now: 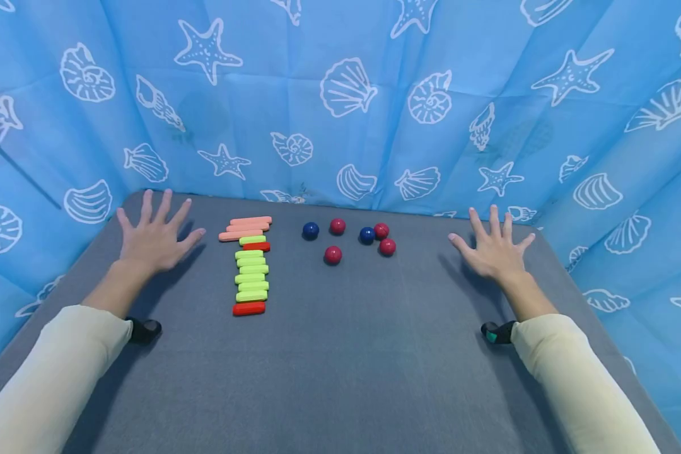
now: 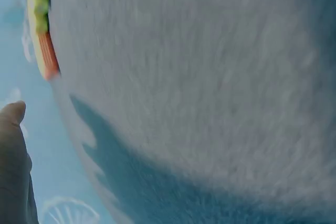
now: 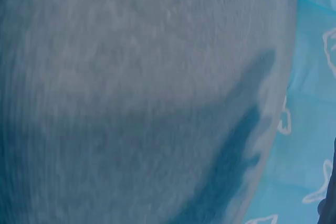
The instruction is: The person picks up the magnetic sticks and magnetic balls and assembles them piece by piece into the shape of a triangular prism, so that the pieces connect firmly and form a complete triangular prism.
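My left hand point(image 1: 152, 243) is held over the left side of the table with its fingers spread, holding nothing. Just right of it lies a column of short sticks that look like modelling clay: three salmon sticks point(image 1: 248, 227), several lime-green sticks point(image 1: 252, 277) and two red sticks point(image 1: 249, 308). Fingers spread as well, my right hand point(image 1: 492, 252) hovers empty over the right side. Between the hands, nearer the right one, sit several shiny red balls point(image 1: 333, 255) and two dark blue balls point(image 1: 311, 231). In the left wrist view, part of the left hand point(image 2: 13, 161) shows at the edge.
A grey cloth-covered table point(image 1: 340, 366) spreads under both arms. Blue curtains point(image 1: 250, 113) with white shells and starfish rise behind its far edge and along both sides. A dark band with a small device point(image 1: 498, 333) is on each wrist, by the cream sleeves point(image 1: 579, 378).
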The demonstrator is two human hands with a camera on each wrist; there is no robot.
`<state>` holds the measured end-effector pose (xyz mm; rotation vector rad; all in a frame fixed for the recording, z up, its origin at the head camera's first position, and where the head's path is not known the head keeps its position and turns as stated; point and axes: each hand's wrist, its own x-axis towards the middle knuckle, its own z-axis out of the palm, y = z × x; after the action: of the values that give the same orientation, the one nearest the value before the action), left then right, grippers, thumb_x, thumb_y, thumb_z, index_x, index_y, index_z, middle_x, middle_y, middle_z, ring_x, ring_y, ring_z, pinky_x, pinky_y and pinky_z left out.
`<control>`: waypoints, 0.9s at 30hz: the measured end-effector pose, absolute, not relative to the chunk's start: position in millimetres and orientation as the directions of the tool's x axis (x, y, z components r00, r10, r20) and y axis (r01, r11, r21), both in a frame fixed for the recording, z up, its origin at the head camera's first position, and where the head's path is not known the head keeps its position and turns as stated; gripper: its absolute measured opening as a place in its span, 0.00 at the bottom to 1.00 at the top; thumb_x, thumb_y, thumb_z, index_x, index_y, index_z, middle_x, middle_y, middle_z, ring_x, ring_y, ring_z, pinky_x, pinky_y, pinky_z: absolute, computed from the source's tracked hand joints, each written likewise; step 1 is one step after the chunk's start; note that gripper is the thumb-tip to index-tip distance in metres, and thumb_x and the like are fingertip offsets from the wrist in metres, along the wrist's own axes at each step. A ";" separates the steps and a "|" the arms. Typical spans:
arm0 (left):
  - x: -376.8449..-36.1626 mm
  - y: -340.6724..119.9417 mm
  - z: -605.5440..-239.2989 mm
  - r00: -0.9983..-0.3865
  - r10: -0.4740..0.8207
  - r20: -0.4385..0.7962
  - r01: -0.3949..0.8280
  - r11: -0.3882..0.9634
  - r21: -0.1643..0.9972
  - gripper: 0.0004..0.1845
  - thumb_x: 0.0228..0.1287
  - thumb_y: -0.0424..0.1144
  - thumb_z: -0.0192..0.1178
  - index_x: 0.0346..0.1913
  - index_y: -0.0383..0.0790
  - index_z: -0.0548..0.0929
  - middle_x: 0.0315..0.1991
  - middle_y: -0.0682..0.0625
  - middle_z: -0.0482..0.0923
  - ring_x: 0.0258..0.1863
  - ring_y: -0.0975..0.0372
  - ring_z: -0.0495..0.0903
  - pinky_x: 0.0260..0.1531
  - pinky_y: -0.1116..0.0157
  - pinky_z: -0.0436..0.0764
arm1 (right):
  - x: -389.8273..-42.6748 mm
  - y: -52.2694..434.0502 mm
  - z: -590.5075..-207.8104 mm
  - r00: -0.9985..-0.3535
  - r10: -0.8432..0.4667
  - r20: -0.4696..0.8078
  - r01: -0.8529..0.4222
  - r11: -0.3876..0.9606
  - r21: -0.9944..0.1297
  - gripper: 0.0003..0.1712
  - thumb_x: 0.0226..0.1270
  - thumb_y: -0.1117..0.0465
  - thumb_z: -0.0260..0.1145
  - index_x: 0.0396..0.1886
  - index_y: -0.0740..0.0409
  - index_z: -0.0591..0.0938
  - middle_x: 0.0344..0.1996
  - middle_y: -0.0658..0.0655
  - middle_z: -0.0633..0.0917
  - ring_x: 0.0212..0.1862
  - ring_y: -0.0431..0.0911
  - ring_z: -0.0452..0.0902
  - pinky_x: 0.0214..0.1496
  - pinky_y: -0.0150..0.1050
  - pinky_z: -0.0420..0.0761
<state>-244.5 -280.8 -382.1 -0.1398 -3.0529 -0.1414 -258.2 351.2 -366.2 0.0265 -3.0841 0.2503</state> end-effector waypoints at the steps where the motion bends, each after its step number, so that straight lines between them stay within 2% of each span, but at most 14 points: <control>1: -243.6 -276.3 -381.3 -0.990 0.107 0.092 0.115 0.990 0.083 0.44 0.72 0.69 0.36 0.80 0.44 0.47 0.79 0.36 0.31 0.75 0.39 0.21 0.60 0.27 0.24 | -258.0 347.8 -366.0 -0.999 -0.023 0.050 -0.030 0.986 -0.164 0.52 0.68 0.23 0.37 0.81 0.47 0.41 0.77 0.69 0.33 0.75 0.71 0.21 0.55 0.82 0.21; 9: -225.9 -247.8 -375.5 -0.945 0.306 0.112 0.317 0.944 0.091 0.42 0.71 0.65 0.48 0.79 0.46 0.53 0.80 0.38 0.39 0.77 0.38 0.33 0.62 0.26 0.39 | -257.4 314.4 -367.0 -0.989 -0.148 0.016 -0.149 0.967 -0.206 0.50 0.72 0.28 0.42 0.81 0.49 0.42 0.79 0.65 0.38 0.77 0.69 0.31 0.63 0.80 0.31; 14: -210.1 -235.3 -373.9 -0.897 0.437 0.068 0.442 0.880 0.173 0.42 0.69 0.64 0.53 0.78 0.46 0.57 0.80 0.39 0.42 0.76 0.37 0.40 0.62 0.28 0.48 | -257.2 294.2 -366.7 -0.966 -0.258 -0.031 -0.223 0.886 -0.406 0.47 0.75 0.34 0.48 0.81 0.51 0.43 0.80 0.63 0.44 0.78 0.64 0.37 0.69 0.73 0.40; 19: -192.9 -225.3 -376.9 -0.859 0.510 0.045 0.500 0.816 0.289 0.40 0.66 0.65 0.57 0.76 0.50 0.64 0.79 0.40 0.47 0.76 0.38 0.45 0.60 0.28 0.55 | -259.6 278.3 -374.1 -0.952 -0.294 -0.089 -0.185 0.779 -0.599 0.46 0.76 0.38 0.50 0.81 0.55 0.46 0.79 0.64 0.50 0.78 0.63 0.43 0.73 0.65 0.46; 23: -181.5 -222.0 -381.4 -0.841 0.537 0.065 0.519 0.767 0.378 0.34 0.64 0.61 0.63 0.69 0.52 0.75 0.78 0.40 0.52 0.75 0.39 0.51 0.58 0.28 0.59 | -261.7 270.7 -382.5 -0.950 -0.308 -0.051 -0.185 0.687 -0.703 0.43 0.76 0.45 0.57 0.79 0.61 0.52 0.75 0.67 0.60 0.76 0.63 0.52 0.73 0.62 0.54; 27: -173.3 -221.8 -385.7 -0.835 0.544 0.082 0.518 0.726 0.452 0.26 0.60 0.58 0.69 0.59 0.52 0.85 0.74 0.40 0.61 0.71 0.40 0.59 0.57 0.29 0.63 | -263.2 264.9 -388.3 -0.949 -0.313 -0.025 -0.172 0.584 -0.793 0.41 0.72 0.52 0.64 0.76 0.63 0.58 0.68 0.66 0.72 0.72 0.61 0.62 0.70 0.59 0.63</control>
<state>-173.3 -221.8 -385.7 -0.9145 -2.9709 -0.7508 -263.2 264.9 -388.3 0.4541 -2.9380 1.4414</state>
